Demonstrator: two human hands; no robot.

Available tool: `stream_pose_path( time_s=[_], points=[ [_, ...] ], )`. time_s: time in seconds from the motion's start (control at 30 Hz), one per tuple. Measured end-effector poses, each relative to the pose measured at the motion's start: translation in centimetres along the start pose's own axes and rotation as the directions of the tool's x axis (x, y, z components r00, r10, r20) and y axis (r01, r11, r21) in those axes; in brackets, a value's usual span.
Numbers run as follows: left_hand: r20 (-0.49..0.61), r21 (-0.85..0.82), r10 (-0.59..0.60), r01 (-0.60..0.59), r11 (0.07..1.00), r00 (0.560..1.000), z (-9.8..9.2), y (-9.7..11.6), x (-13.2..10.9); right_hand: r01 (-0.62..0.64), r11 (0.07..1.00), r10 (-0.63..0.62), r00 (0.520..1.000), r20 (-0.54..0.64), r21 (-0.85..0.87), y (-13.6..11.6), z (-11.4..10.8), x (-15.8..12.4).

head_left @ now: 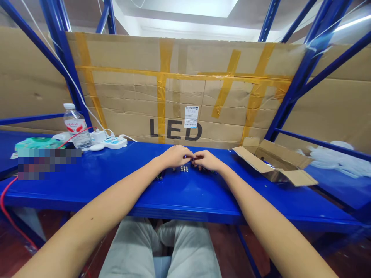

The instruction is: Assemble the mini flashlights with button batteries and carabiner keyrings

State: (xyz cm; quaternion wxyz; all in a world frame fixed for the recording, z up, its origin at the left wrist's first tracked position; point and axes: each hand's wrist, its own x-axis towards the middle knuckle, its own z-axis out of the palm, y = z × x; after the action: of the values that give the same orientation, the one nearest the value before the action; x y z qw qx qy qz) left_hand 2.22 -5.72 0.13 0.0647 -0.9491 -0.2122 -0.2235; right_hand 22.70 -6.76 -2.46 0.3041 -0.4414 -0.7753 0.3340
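Note:
My left hand and my right hand meet over the blue table, their fingertips drawn together. A small dark item seems to be between them, too small and covered to name. Just below the fingers, several small round silvery pieces stand in a tight block on the tabletop. Small dark pieces lie under my left wrist. More dark bits are partly hidden beneath my right hand.
An open cardboard box sits at the right. On the left are a water bottle, a white power strip, a green packet and a red cable. A large cardboard sheet lettered LED backs the blue table.

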Motion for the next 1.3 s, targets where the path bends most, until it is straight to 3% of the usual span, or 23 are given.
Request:
stream_pose_path(
  time_s=[0.17,0.33,0.4,0.5,0.57,0.8,1.13,1.2,1.3],
  points=[
    [0.016,0.011,-0.026,0.026,1.000,1.000,-0.5,0.2,-0.1,-0.016,1.000,0.016,1.000,0.001,0.009,0.1,-0.1,0.0],
    [0.085,-0.030,-0.166,0.169,0.985,0.982,-1.7,-1.0,-0.5,-0.066,0.998,0.066,0.998,0.000,-0.005,-0.3,-0.1,-0.2],
    [0.219,-0.012,-0.230,0.239,0.971,0.948,-2.1,-1.7,-0.8,-0.078,0.997,0.078,0.997,0.006,-0.013,-0.3,-0.2,-0.2],
    [0.403,-0.007,-0.306,0.337,0.941,0.863,-2.2,-2.4,-1.2,-0.073,0.997,0.073,0.997,0.015,-0.025,-0.3,-0.2,-0.1],
    [0.443,0.006,-0.353,0.391,0.920,0.824,-2.1,-2.5,-1.2,-0.069,0.997,0.069,0.997,0.018,-0.031,-0.2,-0.2,-0.1],
    [0.495,0.009,-0.408,0.465,0.885,0.767,-2.0,-1.6,-0.9,-0.073,0.997,0.074,0.997,0.025,-0.039,-0.4,-0.2,-0.2],
    [0.494,-0.025,-0.433,0.510,0.860,0.754,-1.7,-1.3,-0.9,-0.095,0.995,0.096,0.995,0.023,-0.043,-0.9,0.0,-0.3],
    [0.448,-0.029,-0.425,0.487,0.873,0.787,-1.7,-1.4,-0.9,-0.084,0.996,0.085,0.996,0.025,-0.043,-0.8,0.0,-0.3],
    [0.240,-0.061,-0.358,0.382,0.922,0.902,-1.6,-1.4,-0.7,-0.057,0.997,0.058,0.998,0.019,-0.054,-0.6,0.0,-0.3]
  ],
)
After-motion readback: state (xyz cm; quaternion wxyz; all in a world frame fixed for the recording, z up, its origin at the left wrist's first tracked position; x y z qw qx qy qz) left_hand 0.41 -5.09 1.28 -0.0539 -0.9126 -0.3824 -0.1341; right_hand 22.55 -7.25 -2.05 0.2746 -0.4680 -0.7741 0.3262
